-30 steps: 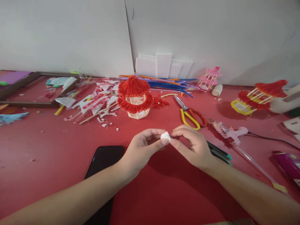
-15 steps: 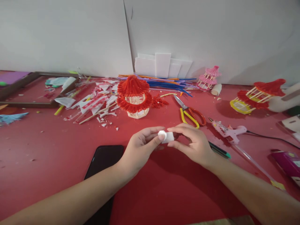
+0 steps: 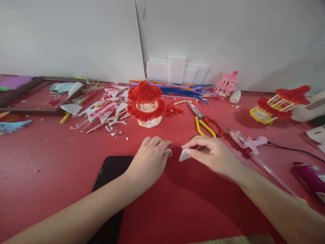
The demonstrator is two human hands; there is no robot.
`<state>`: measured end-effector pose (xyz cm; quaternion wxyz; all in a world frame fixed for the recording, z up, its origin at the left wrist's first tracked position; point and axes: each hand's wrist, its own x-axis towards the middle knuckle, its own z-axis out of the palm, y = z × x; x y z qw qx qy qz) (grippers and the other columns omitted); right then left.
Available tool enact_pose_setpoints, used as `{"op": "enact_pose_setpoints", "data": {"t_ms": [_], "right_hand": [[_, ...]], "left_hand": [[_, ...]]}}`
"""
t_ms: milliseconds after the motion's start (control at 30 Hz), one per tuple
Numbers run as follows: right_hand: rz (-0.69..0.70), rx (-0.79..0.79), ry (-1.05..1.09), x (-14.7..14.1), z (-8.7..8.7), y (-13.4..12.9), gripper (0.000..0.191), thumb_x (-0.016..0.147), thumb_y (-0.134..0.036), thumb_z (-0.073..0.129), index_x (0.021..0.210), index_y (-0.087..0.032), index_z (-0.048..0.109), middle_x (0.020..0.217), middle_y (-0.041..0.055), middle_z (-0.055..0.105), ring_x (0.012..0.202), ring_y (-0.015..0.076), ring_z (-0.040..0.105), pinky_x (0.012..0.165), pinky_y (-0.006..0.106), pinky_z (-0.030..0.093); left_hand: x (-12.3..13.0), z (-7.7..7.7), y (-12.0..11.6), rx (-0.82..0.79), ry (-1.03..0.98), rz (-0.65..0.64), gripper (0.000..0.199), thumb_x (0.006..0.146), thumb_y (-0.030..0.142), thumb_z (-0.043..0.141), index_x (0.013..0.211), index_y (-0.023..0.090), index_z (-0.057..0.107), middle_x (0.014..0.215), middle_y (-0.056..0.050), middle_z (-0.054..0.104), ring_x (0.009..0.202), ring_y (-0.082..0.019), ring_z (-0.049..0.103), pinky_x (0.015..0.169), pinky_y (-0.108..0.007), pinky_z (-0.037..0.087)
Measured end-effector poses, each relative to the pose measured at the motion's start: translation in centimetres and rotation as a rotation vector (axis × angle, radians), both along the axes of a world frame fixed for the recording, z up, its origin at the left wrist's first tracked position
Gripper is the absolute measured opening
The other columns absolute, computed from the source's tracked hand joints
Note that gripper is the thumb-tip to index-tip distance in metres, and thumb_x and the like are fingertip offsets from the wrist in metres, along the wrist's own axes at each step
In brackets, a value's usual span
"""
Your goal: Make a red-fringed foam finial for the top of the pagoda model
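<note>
My left hand (image 3: 151, 159) pinches a small white piece (image 3: 168, 152), mostly covered by the fingers. Across a narrow gap, my right hand (image 3: 213, 154) grips a flat white piece (image 3: 185, 155) between thumb and fingertips, its lower corner pointing down. Both hands are just above the red table (image 3: 157, 210). Behind them stands a small pagoda (image 3: 145, 105) with two fuzzy red roofs and a pale stick frame. Scissors (image 3: 204, 122) with one yellow and one red handle lie beyond my right hand.
A black phone (image 3: 109, 183) lies under my left forearm. Scraps (image 3: 106, 106) cover the back left beside a brown frame (image 3: 30, 112). Pipe cleaners (image 3: 177, 90) and white boards (image 3: 177, 70) are at the wall. To the right are a pink glue gun (image 3: 250, 144) and a red-and-yellow pagoda (image 3: 278, 103).
The white pieces, together between both hands before, are now apart, one in each hand. My left hand has turned knuckles up, and the right-hand piece tilts downward.
</note>
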<state>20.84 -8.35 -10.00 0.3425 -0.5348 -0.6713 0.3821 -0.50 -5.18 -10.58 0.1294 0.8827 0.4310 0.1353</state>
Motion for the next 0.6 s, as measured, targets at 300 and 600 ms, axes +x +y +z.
{"op": "enact_pose_setpoints", "data": {"t_ms": [300, 600], "right_hand": [[0.037, 0.294, -0.656, 2.3, 1.8, -0.9, 0.023, 0.089, -0.026, 0.064, 0.111, -0.022, 0.068, 0.109, 0.0076, 0.070, 0.090, 0.0203, 0.068, 0.078, 0.034, 0.054], [-0.027, 0.343, -1.055, 6.2, -0.5, -3.7, 0.021, 0.086, -0.016, 0.056, 0.107, -0.017, 0.058, 0.089, 0.0090, 0.068, 0.080, 0.0259, 0.068, 0.065, 0.036, 0.051]], "left_hand": [[0.0, 2.6, -2.5, 0.190, 0.226, -0.241, 0.023, 0.095, 0.017, 0.047, 0.088, 0.017, 0.069, 0.087, -0.008, 0.067, 0.082, -0.025, 0.062, 0.077, -0.041, 0.052], [0.5, -1.1, -7.7, 0.376, 0.160, -0.364, 0.046, 0.090, 0.039, 0.061, 0.125, 0.010, 0.064, 0.131, -0.016, 0.065, 0.113, -0.033, 0.064, 0.089, -0.043, 0.059]]}}
